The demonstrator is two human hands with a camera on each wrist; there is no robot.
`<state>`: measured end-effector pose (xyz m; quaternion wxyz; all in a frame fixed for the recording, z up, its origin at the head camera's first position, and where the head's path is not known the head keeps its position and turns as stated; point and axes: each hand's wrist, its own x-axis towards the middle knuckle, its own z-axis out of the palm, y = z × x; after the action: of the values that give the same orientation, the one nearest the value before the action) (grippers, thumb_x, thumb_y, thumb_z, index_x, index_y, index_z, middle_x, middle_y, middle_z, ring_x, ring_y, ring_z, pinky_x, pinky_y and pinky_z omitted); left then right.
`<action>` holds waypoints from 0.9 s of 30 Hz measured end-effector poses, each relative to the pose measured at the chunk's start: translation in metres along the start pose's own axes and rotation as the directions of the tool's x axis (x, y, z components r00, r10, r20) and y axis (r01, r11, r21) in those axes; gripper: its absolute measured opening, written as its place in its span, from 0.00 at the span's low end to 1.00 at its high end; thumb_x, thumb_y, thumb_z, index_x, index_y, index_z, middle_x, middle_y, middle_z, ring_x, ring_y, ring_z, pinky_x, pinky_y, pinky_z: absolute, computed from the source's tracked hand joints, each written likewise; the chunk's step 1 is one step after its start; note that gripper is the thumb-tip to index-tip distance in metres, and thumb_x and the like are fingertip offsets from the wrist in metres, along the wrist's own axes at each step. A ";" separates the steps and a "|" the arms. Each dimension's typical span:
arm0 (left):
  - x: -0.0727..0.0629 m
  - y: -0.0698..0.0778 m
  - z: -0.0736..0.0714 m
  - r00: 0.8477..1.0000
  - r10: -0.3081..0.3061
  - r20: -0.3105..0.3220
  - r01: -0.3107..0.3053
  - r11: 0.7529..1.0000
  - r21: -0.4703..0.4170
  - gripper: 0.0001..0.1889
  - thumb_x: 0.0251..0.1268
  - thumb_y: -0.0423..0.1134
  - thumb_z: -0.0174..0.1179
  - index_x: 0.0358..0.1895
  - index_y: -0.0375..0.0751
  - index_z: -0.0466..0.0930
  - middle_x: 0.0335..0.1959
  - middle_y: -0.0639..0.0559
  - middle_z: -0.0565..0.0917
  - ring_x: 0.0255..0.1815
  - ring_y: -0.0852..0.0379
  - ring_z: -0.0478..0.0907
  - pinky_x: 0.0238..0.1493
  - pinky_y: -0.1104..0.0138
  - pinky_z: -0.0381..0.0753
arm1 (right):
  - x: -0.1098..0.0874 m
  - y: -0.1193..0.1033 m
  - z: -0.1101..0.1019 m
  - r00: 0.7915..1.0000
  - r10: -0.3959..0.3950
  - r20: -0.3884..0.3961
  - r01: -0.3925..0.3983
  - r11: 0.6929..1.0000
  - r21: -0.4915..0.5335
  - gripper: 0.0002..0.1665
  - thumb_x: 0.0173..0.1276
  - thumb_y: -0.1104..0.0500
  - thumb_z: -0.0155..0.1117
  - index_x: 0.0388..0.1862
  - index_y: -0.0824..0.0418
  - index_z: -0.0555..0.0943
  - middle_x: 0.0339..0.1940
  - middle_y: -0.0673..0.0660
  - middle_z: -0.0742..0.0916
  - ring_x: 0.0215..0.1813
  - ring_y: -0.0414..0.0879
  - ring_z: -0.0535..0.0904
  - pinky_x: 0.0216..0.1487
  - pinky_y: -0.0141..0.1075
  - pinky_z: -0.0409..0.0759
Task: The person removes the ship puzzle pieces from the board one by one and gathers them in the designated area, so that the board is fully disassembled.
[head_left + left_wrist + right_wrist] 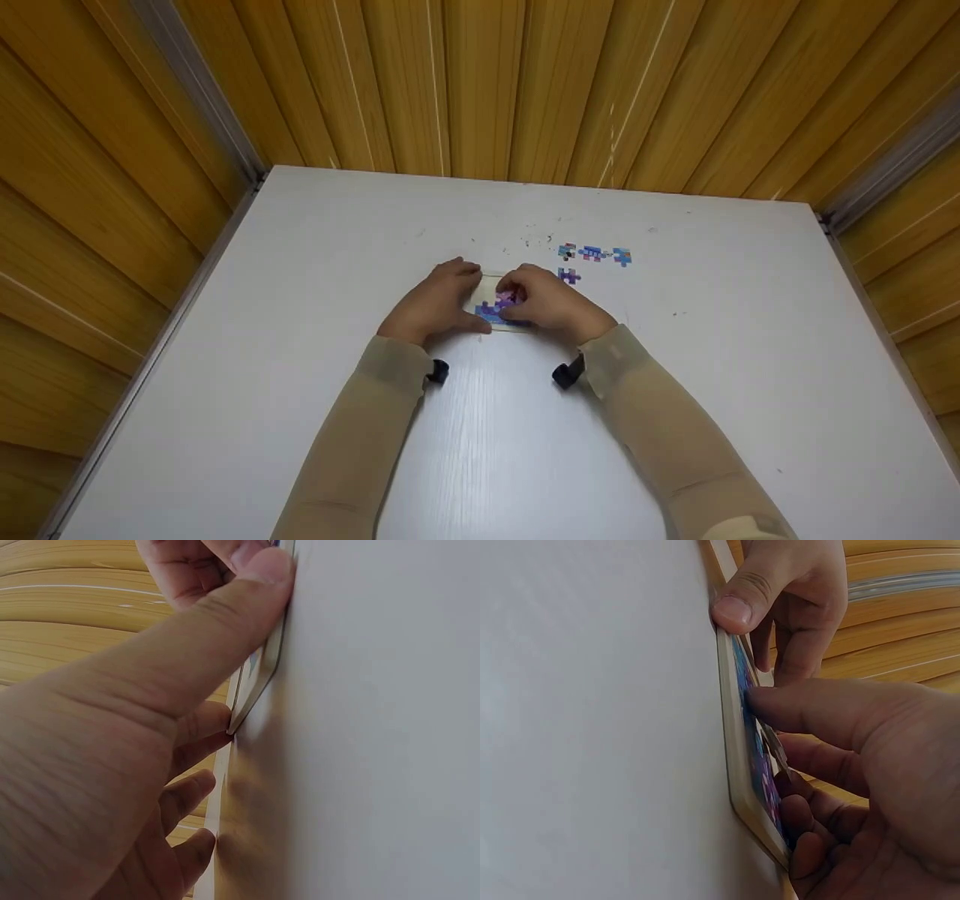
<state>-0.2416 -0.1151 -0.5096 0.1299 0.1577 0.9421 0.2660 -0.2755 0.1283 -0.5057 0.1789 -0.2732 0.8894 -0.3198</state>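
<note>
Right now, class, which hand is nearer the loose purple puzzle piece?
Right. The right hand is close beside that purple piece; the left hand is farther, at the left edge of the board.

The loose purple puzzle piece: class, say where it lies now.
In the head view, the loose purple puzzle piece lies on the white table, right of centre, close beside the right hand, nearer the person than three other loose pieces.

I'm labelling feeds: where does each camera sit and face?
Head: head-worn, facing forward and down at the puzzle board; left hand, right hand and sleeves show.
Left wrist: worn there, facing the board's edge; both hands show partly.
Right wrist: worn there, facing the board; both hands show.
Both wrist views share the board.
</note>
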 end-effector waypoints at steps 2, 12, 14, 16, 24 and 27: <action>0.000 0.000 -0.001 1.000 0.006 -0.001 -0.006 1.000 0.002 0.57 0.60 0.59 0.86 0.89 0.42 0.68 0.92 0.50 0.67 0.98 0.45 0.51 0.96 0.50 0.59 | 0.000 -0.001 -0.001 1.000 0.007 -0.005 -0.007 1.000 0.004 0.24 0.75 0.55 0.78 0.65 0.63 0.88 0.55 0.60 0.87 0.53 0.51 0.81 0.58 0.44 0.83; 0.001 -0.002 -0.002 1.000 -0.003 -0.019 0.003 1.000 0.007 0.57 0.60 0.59 0.87 0.89 0.43 0.68 0.92 0.51 0.66 0.98 0.45 0.50 0.97 0.50 0.57 | -0.006 -0.006 -0.003 0.999 0.026 -0.047 -0.024 0.999 0.045 0.19 0.78 0.51 0.77 0.62 0.56 0.89 0.52 0.55 0.89 0.52 0.50 0.82 0.58 0.44 0.85; 0.001 -0.001 -0.001 1.000 -0.004 -0.016 0.004 1.000 -0.005 0.57 0.60 0.59 0.87 0.89 0.43 0.68 0.92 0.51 0.66 0.98 0.45 0.50 0.97 0.50 0.57 | -0.010 -0.006 -0.004 0.997 0.043 -0.056 -0.040 0.998 0.055 0.17 0.78 0.52 0.77 0.61 0.54 0.90 0.51 0.55 0.89 0.51 0.51 0.82 0.58 0.45 0.86; 0.001 0.000 0.001 1.000 -0.018 -0.014 0.018 1.000 -0.016 0.57 0.60 0.58 0.87 0.89 0.44 0.68 0.92 0.52 0.66 0.98 0.46 0.49 0.97 0.50 0.57 | -0.013 -0.006 -0.005 0.996 0.061 -0.065 -0.057 0.996 0.063 0.16 0.78 0.52 0.77 0.61 0.53 0.90 0.52 0.54 0.90 0.52 0.51 0.83 0.59 0.45 0.87; 0.000 0.001 0.003 0.999 -0.043 -0.023 0.043 0.999 -0.015 0.57 0.58 0.58 0.88 0.88 0.45 0.69 0.92 0.53 0.66 0.98 0.47 0.50 0.97 0.50 0.58 | -0.024 -0.004 -0.008 0.987 0.106 -0.120 -0.091 0.987 0.129 0.16 0.79 0.51 0.77 0.61 0.51 0.89 0.59 0.53 0.91 0.61 0.52 0.88 0.68 0.51 0.90; 0.000 0.001 0.002 0.999 -0.031 -0.027 0.031 0.999 -0.013 0.57 0.58 0.58 0.88 0.88 0.44 0.70 0.92 0.53 0.67 0.98 0.46 0.51 0.97 0.49 0.58 | -0.030 -0.004 -0.012 0.987 0.096 -0.131 -0.077 0.987 0.144 0.16 0.79 0.52 0.77 0.61 0.53 0.89 0.61 0.53 0.91 0.63 0.53 0.89 0.72 0.53 0.88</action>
<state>-0.2404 -0.1134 -0.5109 0.1220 0.1388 0.9444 0.2719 -0.2566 0.1495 -0.4903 0.1495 -0.1987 0.8863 -0.3906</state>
